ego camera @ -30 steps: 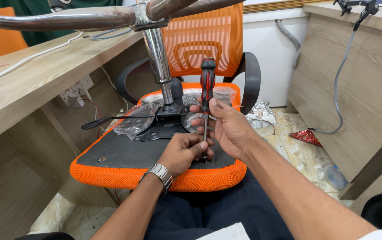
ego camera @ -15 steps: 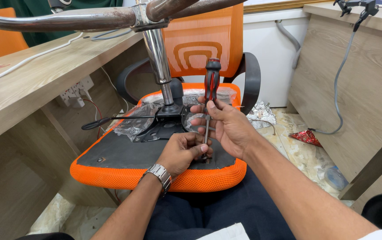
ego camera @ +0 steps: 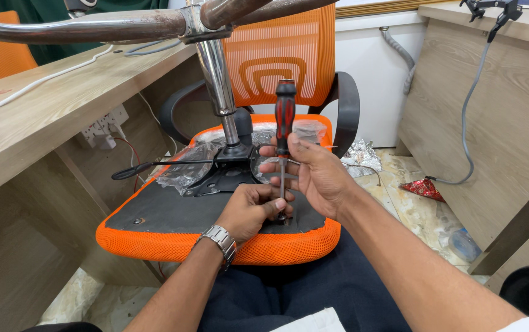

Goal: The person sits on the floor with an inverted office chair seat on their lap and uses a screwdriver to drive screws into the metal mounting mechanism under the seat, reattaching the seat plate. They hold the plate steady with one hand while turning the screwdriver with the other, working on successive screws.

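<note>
Screwdriver (ego camera: 285,123) stands upright, tip on the black underside of the seat (ego camera: 172,212) near its front edge. Right hand (ego camera: 314,175) grips the shaft below the handle — barely shifted from a second ago. Left hand (ego camera: 249,209) stays pinched closed around the tip — steadying, apparently.

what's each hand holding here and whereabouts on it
The right hand grips a red-and-black screwdriver low on its handle, where the shaft starts. The left hand pinches the shaft near its tip, against the upturned chair seat.
</note>
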